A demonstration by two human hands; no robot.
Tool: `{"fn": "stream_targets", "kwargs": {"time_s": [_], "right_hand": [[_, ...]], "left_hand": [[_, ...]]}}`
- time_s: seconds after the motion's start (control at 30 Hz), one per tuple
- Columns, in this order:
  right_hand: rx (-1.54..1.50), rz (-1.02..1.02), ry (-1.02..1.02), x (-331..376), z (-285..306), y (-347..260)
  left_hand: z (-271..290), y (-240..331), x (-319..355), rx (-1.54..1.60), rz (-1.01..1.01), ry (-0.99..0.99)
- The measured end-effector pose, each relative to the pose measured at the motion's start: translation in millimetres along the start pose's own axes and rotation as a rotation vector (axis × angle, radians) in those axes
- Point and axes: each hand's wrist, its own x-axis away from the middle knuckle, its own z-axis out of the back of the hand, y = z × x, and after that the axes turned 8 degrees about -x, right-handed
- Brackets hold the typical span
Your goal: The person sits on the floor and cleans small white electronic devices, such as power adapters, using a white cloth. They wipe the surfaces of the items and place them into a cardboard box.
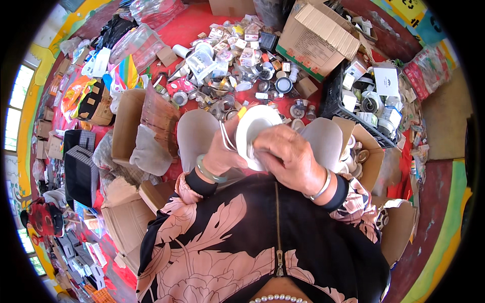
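from left to right: at the far left stands a black bin with checked trim (81,174). nearer the person, an upright cardboard box (126,129) stands beside the left knee. the left hand (226,155) is closed around the left side of a white round fitting (262,116), with thin white wires (226,135) looping out beside its fingers. the fitting is held off the floor, in front of the chest and between the knees. the right hand (288,151) meets the left on this one piece, its bent fingers closed at the right part of the face; the fingertips are hidden. beyond the hands, a heap of small mixed goods (247,63) covers the red floor. to the right, an open carton (373,169) contains white round pieces (350,160), and a black crate (329,97) holds assorted items.

stage: the handling of this piece appears to be under way, not finished, since both hands are on it; the large heap suggests that much remains unhandled.

orientation: the fitting is tilted, its broad face turned upward and seemingly to the right. its longest visible extent runs from the far side toward the chest; its depth axis cannot be told, as the hands cover it.
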Motion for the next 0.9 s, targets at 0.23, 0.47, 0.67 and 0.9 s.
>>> {"fn": "stream_targets", "kwargs": {"time_s": [0.23, 0.47, 0.67, 0.9], "right_hand": [[0.193, 0.028, 0.116, -5, 5, 29], [0.022, 0.064, 0.067, -17, 4, 16], [-0.008, -0.090, -0.119, -1, 12, 19], [0.144, 0.056, 0.184, -8, 2, 35]], "left_hand": [[-6, 2, 0, 0.027, -0.034, 0.055], [-13, -10, 0, 0.118, -0.030, 0.067], [3, -3, 0, 0.056, -0.014, 0.058], [-5, -16, -2, 0.154, -0.004, 0.028]]}}
